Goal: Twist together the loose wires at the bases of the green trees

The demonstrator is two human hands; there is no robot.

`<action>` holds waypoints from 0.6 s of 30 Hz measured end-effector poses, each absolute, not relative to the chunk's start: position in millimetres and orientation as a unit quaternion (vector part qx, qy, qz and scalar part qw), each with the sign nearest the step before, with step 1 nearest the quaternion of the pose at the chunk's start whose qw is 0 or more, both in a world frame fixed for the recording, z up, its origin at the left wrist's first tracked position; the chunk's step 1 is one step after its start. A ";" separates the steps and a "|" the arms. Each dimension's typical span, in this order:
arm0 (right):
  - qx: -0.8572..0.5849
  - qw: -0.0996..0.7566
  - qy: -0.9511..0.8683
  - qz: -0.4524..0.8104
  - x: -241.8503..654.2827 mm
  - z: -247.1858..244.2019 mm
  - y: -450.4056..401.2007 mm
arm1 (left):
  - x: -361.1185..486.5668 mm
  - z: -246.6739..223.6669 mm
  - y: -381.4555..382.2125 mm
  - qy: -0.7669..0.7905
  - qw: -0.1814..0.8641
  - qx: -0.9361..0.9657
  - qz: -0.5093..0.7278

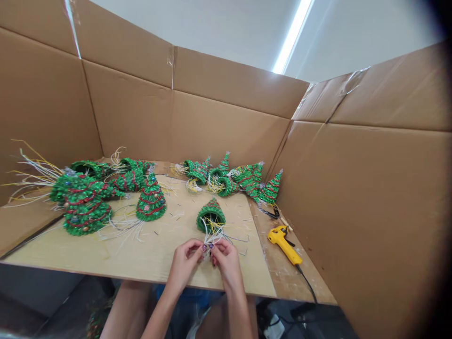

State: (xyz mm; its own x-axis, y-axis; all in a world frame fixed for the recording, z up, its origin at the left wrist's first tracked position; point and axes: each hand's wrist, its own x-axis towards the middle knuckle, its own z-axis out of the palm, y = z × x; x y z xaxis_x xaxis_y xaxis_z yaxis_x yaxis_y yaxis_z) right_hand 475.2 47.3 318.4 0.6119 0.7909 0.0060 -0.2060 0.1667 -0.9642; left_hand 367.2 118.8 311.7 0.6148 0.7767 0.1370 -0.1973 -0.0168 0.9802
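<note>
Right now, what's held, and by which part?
Left hand and right hand pinch thin wires where they trail outside the nearest tree; the tree itself isn't held.

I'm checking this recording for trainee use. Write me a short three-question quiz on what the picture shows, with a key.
1. Fill in: The left hand and right hand both pinch the white and yellow ____ coming from the nearest green tree.
2. True or false: That tree is standing upright on its base.
3. Where is the yellow glue gun?
A) Left of both hands
B) Between the hands
C) Right of both hands

Key: 1. wires; 2. False, it lies on its side with its open base facing the hands; 3. C
</note>
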 end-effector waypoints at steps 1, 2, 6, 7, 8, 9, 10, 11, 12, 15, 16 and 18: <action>-0.541 0.717 -0.268 0.349 475.3 318.7 48.2 | 367.3 312.2 118.5 0.236 0.660 0.611 0.368; -0.538 0.720 -0.265 0.348 475.1 318.7 49.0 | 367.4 312.6 118.2 0.233 0.660 0.612 0.367; -0.523 0.738 -0.251 0.345 472.5 318.1 50.9 | 367.4 312.7 116.5 0.231 0.651 0.620 0.372; -0.517 0.744 -0.246 0.345 471.9 318.0 50.9 | 367.3 312.5 116.2 0.232 0.648 0.622 0.373; -0.510 0.749 -0.242 0.346 471.6 318.0 50.7 | 367.2 312.2 115.9 0.232 0.645 0.625 0.373; -0.503 0.753 -0.239 0.350 471.4 318.2 50.4 | 367.2 311.9 115.7 0.233 0.642 0.628 0.373; -0.496 0.756 -0.237 0.356 471.4 318.5 49.9 | 367.2 311.7 115.6 0.233 0.639 0.632 0.373; -0.491 0.757 -0.236 0.362 471.4 318.9 49.2 | 367.1 311.6 115.6 0.233 0.635 0.635 0.373; -0.486 0.757 -0.236 0.367 471.5 319.4 48.5 | 367.1 311.7 115.6 0.233 0.631 0.639 0.373; -0.477 0.759 -0.235 0.375 471.5 320.8 46.8 | 367.0 312.4 115.6 0.232 0.625 0.646 0.372; -0.474 0.760 -0.235 0.378 471.4 321.2 46.4 | 367.0 312.7 115.7 0.232 0.624 0.647 0.372; -0.467 0.761 -0.234 0.385 471.0 322.2 46.2 | 367.2 313.0 115.9 0.232 0.624 0.648 0.370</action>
